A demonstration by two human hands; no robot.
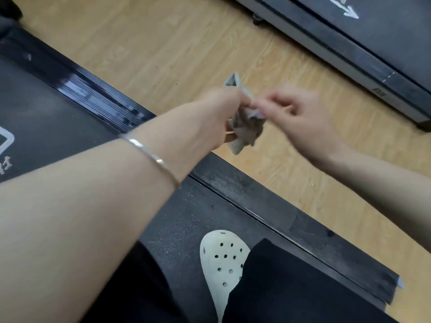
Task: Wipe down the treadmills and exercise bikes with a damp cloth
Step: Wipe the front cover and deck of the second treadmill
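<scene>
Held in the air over the right edge of the treadmill (182,224), the crumpled cloth (247,130) is gripped by the left hand (210,117) while the right hand (300,113) pinches its corner, the side rail (251,194) running lengthwise below both

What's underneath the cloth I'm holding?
The cloth, gripped by the left hand and pinched by the right hand, hangs above wooden floor beside the treadmill's side rail. The floor patch directly behind it is covered.

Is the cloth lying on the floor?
No, the left hand grips the crumpled cloth and the right hand pinches its edge, holding it up off the wooden floor.
</scene>
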